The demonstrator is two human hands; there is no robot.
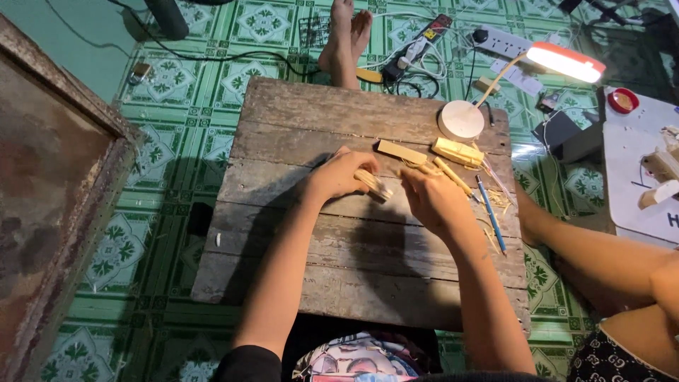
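Fingers (357, 170) grip bamboo bundle (373, 185) over plank table (353, 276), green tiled floor (177, 78)

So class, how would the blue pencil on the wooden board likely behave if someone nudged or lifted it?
The blue pencil looks thin and straight, so probably stiff and light. It lies free on the plank board, so a sideways nudge may roll it, though the wood shavings beside it could stop it.
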